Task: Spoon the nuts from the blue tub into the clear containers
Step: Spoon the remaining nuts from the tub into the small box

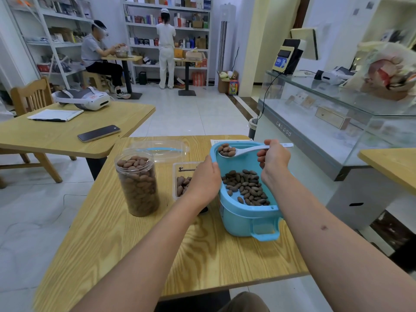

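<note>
Right hand (273,159) grips a white spoon (245,150) heaped with nuts (227,150) over the blue tub (245,218); left hand (204,177) grips the tub's left rim, hiding much of the square clear container (181,174). A full round jar (137,182) stands left on the desk (126,248), a clear lid (161,150) behind.

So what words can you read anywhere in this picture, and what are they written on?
"coolpad": pale letters running up the frame of the glass display counter.
Blue sign on the counter's screen stand: print too blurred to read.
Boxes on the shelves: labels too small to read.
Paper behind the blue tub: print too small.

A shop: stocked shelves (167,30), glass display counter (337,122), checkout terminal (290,55).
</note>
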